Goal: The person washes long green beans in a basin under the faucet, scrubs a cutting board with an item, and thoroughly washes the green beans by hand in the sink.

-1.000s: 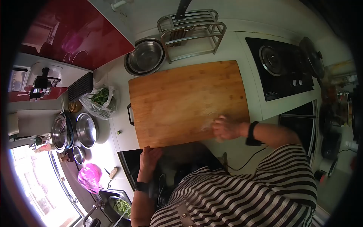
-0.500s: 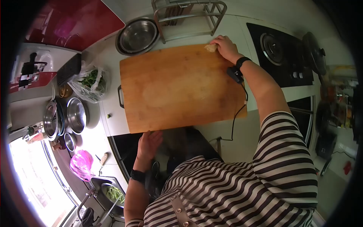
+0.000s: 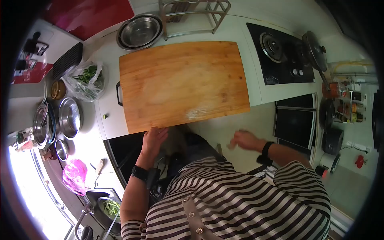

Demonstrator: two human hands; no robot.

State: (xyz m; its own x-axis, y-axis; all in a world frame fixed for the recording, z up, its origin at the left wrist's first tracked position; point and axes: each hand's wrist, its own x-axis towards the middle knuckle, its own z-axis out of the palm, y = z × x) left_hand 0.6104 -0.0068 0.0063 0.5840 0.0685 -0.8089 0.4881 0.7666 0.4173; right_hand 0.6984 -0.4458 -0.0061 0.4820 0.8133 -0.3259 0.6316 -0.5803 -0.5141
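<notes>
A large wooden cutting board (image 3: 180, 80) lies on the white counter, its front edge jutting out past the counter. A wet, shiny streak shows on its surface near that edge. My left hand (image 3: 153, 142) grips the board's front edge at the left, fingertips against the wood. My right hand (image 3: 246, 141) is off the board, over the floor in front of its right corner. Motion smears its fingers, so whether a beige piece is still in them cannot be made out.
Nested steel bowls (image 3: 140, 32) and a metal rack (image 3: 194, 20) stand behind the board. A gas stove (image 3: 280, 54) is at right. On the left are a bag of greens (image 3: 86, 82), a steel basin (image 3: 70, 118), a knife (image 3: 99, 167) and a sink (image 3: 96, 196).
My right hand has left the board's far right corner, where it held a beige crumpled piece, and has come back toward my body. My left hand stays at the front edge.
</notes>
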